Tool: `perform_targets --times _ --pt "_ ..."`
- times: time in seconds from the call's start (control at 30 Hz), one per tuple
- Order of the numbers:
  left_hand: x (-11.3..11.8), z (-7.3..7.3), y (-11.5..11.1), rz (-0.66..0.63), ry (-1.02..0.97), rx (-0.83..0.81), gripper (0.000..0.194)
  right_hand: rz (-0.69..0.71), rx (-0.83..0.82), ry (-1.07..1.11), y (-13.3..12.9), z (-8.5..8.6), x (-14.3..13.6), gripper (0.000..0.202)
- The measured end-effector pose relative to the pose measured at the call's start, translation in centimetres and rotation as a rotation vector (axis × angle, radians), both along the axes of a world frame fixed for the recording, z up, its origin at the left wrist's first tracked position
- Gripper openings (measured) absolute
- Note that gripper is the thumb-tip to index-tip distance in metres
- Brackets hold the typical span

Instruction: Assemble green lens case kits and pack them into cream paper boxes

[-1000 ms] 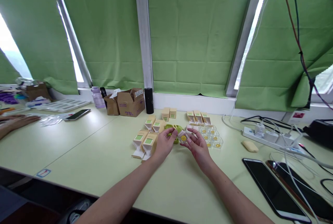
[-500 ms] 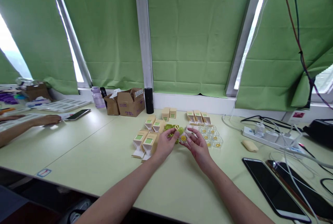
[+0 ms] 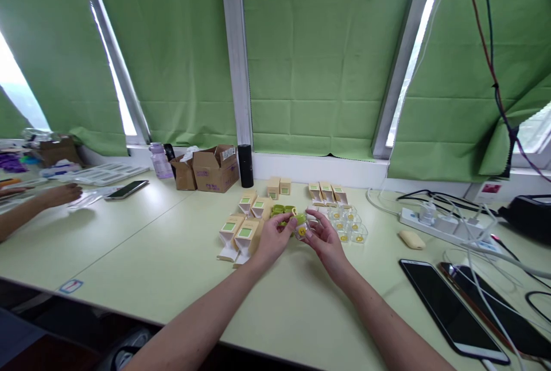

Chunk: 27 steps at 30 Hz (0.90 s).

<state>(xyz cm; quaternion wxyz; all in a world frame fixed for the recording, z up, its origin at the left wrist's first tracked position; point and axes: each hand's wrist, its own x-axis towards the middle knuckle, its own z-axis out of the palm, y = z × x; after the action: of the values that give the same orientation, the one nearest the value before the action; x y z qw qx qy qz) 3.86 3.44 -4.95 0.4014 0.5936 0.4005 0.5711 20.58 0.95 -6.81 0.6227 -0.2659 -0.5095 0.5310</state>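
Between my hands is a small clear container (image 3: 302,231) with a yellow piece inside. My right hand (image 3: 328,243) is closed on it. A green lid (image 3: 298,219) with a pale loop on top is pinched in my left hand (image 3: 274,239), right against the container's upper side. More green lids (image 3: 279,209) stand just behind my left fingers, partly hidden. Several clear containers with yellow pieces (image 3: 359,235) are grouped right of my right hand. Open kraft boxes with green labels (image 3: 245,232) stand left of my left hand.
Three more kraft boxes (image 3: 327,192) lie at the back. A black cylinder (image 3: 245,166) and cardboard carton (image 3: 215,170) are behind left. Phones (image 3: 447,308), a power strip (image 3: 439,224) and cables lie right. Another person's hand (image 3: 64,194) is at far left.
The green lid and the clear container have come together; before, they were slightly apart. The other person's hand at far left has drawn back leftward.
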Motion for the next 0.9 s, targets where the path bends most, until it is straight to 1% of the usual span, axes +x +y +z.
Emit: perform_targets --times 0.3,0.6,0.77,0.9 --pt "0.05 0.11 -0.09 0.0 0.026 0.011 0.053 0.02 -0.014 0.008 -0.54 0.68 -0.13 0.053" --pt "-0.08 -0.14 -0.03 -0.066 0.006 0.017 0.057 0.001 -0.021 0.02 -0.37 0.6 0.0 0.055" --pt "-0.32 -0.07 -0.47 -0.118 0.066 0.058 0.054 -0.022 -0.013 0.03 -0.41 0.74 0.06 0.054" --pt "-0.34 0.05 -0.88 -0.132 0.13 0.098 0.05 -0.031 -0.001 0.024 -0.43 0.87 -0.05 0.053"
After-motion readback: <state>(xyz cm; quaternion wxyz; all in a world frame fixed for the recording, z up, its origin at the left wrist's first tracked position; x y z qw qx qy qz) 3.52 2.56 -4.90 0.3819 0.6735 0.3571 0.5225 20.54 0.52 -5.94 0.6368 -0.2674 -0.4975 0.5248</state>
